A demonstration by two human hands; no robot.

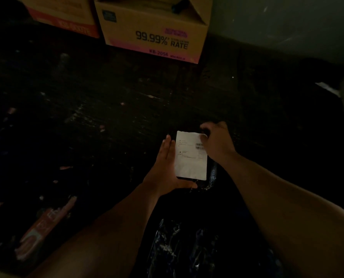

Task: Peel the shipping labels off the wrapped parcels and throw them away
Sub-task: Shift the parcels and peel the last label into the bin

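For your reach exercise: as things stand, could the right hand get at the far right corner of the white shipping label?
Probably yes. The right hand already lies over that corner of the shipping label, nothing between; the left hand supports the parcel's other side.

White barcoded label [190, 157], black parcel [209, 179]

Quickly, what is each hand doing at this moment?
Left hand: open, straight fingers supporting the dark wrapped parcel beside the white paper shipping label.
Right hand: pinching the label's top right corner.
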